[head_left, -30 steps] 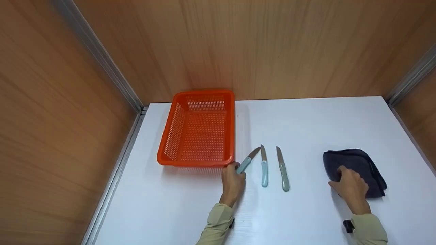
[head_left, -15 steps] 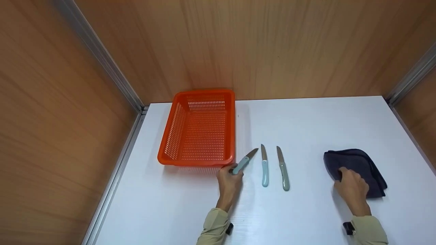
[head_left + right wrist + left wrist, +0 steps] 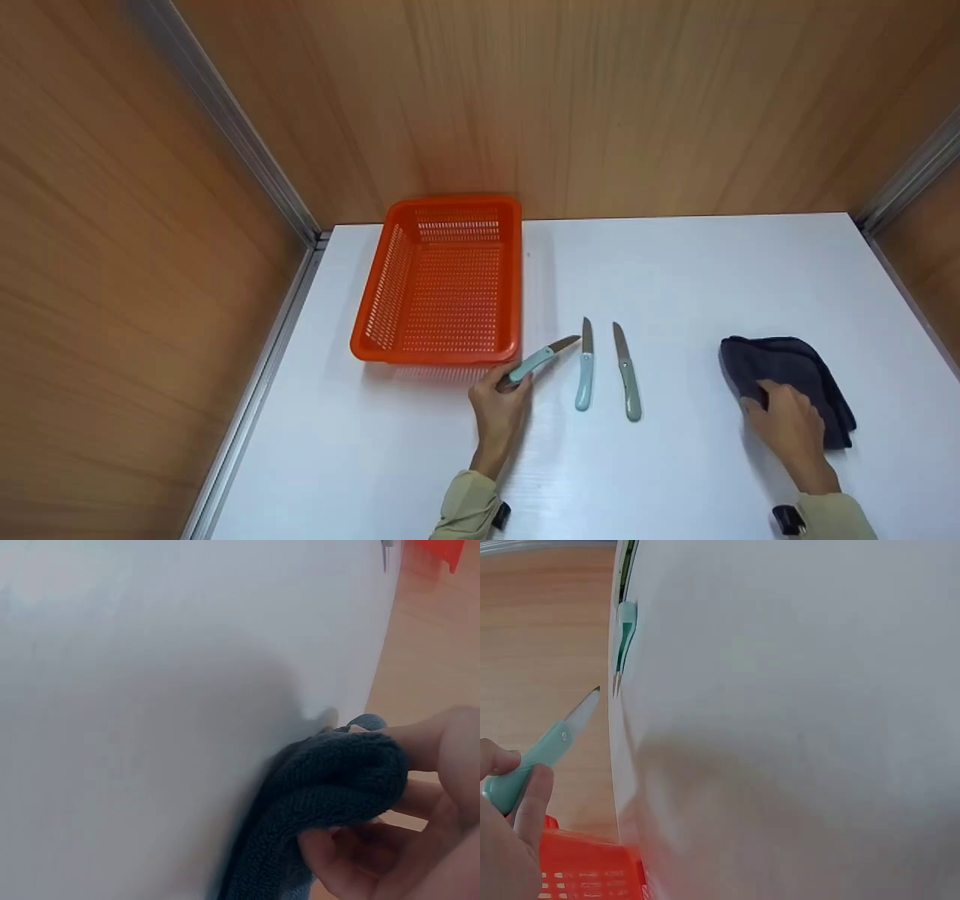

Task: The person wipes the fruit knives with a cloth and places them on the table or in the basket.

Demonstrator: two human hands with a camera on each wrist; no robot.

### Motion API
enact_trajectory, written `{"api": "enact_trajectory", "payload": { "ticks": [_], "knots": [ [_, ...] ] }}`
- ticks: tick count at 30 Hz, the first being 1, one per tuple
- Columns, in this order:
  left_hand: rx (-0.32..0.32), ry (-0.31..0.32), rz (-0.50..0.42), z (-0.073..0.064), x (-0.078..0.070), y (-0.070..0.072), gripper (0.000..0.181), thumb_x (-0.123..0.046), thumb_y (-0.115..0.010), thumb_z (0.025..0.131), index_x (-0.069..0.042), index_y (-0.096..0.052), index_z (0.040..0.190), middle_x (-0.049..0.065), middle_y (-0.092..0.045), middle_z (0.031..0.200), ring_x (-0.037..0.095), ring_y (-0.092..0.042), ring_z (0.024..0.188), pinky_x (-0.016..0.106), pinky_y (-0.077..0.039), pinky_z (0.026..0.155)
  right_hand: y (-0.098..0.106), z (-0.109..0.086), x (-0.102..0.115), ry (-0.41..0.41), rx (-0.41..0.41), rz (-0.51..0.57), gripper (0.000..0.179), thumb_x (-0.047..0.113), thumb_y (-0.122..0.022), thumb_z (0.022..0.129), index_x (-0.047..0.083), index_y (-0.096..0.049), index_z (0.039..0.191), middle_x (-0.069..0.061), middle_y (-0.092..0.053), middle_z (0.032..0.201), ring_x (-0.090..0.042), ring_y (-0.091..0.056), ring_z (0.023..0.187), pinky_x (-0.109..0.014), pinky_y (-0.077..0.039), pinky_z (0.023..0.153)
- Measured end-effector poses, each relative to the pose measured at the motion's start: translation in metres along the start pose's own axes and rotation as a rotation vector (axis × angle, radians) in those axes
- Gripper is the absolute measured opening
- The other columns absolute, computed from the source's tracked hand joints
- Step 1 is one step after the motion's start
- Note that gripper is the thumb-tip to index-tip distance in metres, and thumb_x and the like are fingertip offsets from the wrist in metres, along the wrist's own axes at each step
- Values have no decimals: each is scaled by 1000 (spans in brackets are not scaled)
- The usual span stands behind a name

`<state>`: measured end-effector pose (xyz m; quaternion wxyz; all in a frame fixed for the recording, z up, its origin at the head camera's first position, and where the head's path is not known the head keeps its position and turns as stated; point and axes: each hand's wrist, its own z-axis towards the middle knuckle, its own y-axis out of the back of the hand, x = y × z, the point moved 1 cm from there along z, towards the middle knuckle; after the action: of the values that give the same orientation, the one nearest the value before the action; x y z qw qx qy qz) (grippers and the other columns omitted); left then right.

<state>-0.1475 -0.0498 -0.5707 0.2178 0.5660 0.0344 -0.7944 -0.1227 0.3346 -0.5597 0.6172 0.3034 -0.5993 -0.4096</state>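
My left hand [image 3: 496, 414] pinches the light blue handle of a small knife [image 3: 532, 363] between thumb and fingers, just off the basket's near right corner. In the left wrist view, this knife [image 3: 550, 744] is raised, its blade angled away from the hand. Right of it lie a light blue-handled knife [image 3: 584, 379] and a green-handled knife [image 3: 631, 386], side by side on the white table. My right hand [image 3: 792, 431] grips the near left edge of a folded dark navy towel [image 3: 784, 361]. In the right wrist view, thumb and fingers squeeze the towel's thick fold [image 3: 341, 772].
An orange perforated plastic basket [image 3: 435, 358] stands at the table's back left, close to the wooden back wall [image 3: 600, 112]. Nothing shows inside it. The white tabletop [image 3: 675, 277] stretches between the knives and the towel. Wooden panels with metal edging bound both sides.
My left hand has drawn back slightly to the left with the knife, whose blade now points more to the right. My right hand has closed on the towel and shifted it slightly toward me.
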Motion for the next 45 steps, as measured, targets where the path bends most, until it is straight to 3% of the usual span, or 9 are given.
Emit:
{"api": "enact_trajectory", "payload": {
  "ticks": [5, 12, 15, 19, 24, 31, 39, 45],
  "knots": [
    [11, 17, -17, -3, -8, 4, 25, 0, -77, 75, 1, -72, 99, 12, -71, 96, 21, -68, 85, 28, -57, 76, 9, -6, 5, 14, -38, 35, 37, 5, -63, 84, -19, -57, 111, -39, -55, 105, -53, -55, 90, -56, -49, 61],
    [78, 15, -69, -5, -54, 15, 24, 9, -72, 76, 6, -69, 100, 21, -68, 98, 31, -68, 85, 37, -57, 76, 26, -10, 19, 33, -198, 136, 32, 4, -65, 85, -16, -60, 109, -33, -58, 97, -45, -57, 84, -43, -46, 59],
    [86, 13, -89, -5, -59, 15, 24, 8, -73, 77, 5, -70, 100, 20, -69, 97, 29, -68, 84, 35, -58, 74, 34, -11, 25, 24, -262, 166, 30, 3, -66, 84, -15, -62, 108, -31, -59, 93, -43, -58, 81, -31, -46, 58],
    [110, 18, -134, -8, -65, 13, 25, 6, -73, 77, 7, -69, 102, 19, -69, 96, 28, -69, 82, 35, -58, 71, 47, -14, 32, 17, -347, 170, 28, 0, -67, 81, -14, -64, 105, -26, -60, 85, -31, -55, 70, -10, -34, 50],
    [130, -4, -199, -14, -74, 16, 25, 7, -73, 77, 9, -68, 101, 21, -69, 96, 30, -69, 81, 35, -59, 69, 59, -18, 46, 38, -413, 182, 27, -1, -67, 80, -13, -65, 105, -23, -60, 81, -14, -47, 66, -7, -31, 50],
    [139, -89, -245, -22, -94, 21, 26, 10, -73, 75, 12, -67, 100, 22, -68, 97, 30, -70, 81, 33, -59, 66, 72, -23, 78, 143, -428, 256, 27, -6, -68, 78, -12, -66, 104, -18, -61, 80, 1, -44, 69, -7, -35, 49],
    [180, -189, -284, -22, -119, 24, 29, 12, -73, 74, 13, -66, 102, 24, -68, 96, 27, -70, 82, 32, -59, 66, 94, -34, 119, 222, -427, 298, 27, -8, -69, 76, -8, -69, 103, -8, -60, 76, 4, -48, 68, -5, -39, 48],
    [221, -208, -315, -21, -131, 23, 29, 12, -74, 73, 11, -67, 101, 21, -68, 96, 25, -70, 83, 32, -59, 64, 105, -41, 147, 347, -419, 312, 30, -11, -70, 74, -6, -69, 103, -3, -57, 76, 2, -50, 69, -6, -41, 46]
  ]
}}
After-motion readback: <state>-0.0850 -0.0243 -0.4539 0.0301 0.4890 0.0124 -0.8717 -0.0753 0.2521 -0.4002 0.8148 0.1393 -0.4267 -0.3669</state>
